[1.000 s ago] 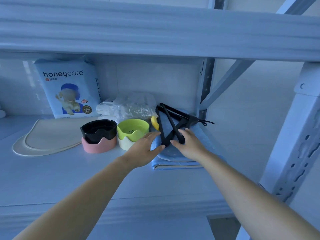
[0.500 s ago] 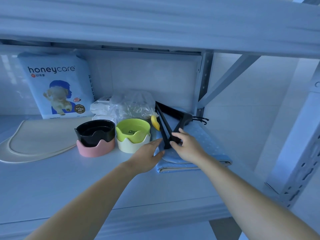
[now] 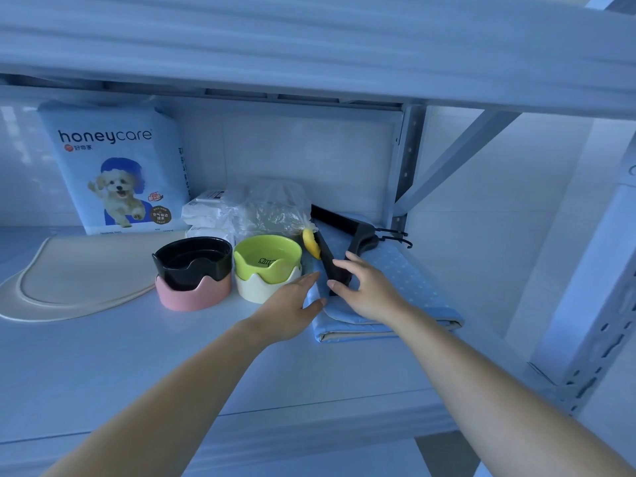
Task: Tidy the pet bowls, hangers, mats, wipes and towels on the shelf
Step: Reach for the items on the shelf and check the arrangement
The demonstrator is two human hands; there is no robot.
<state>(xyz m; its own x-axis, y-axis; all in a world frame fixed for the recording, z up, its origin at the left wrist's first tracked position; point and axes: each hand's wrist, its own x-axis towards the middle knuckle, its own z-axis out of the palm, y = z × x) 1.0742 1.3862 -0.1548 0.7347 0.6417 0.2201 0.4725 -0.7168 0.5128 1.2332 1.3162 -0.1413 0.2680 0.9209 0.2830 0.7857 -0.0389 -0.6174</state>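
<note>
Meanwhile, the right hand [image 3: 370, 294] is pinching the black hangers [image 3: 328, 261] lying on the folded blue towel [image 3: 413, 287] at the right end of the shelf [image 3: 137, 373], while the left hand [image 3: 289, 311], fingers [image 3: 305, 281] straight and together, is touching the towel's edge.

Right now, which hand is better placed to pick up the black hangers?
The right hand: its thumb and fingers hold the black hangers; the left hand lies open beside them, holding nothing.

Glossy black bowl [image 3: 191, 259]; matt black plastic hangers [image 3: 339, 242]; dotted blue cloth towel [image 3: 406, 287]; crinkled clear plastic bag [image 3: 272, 210].
</note>
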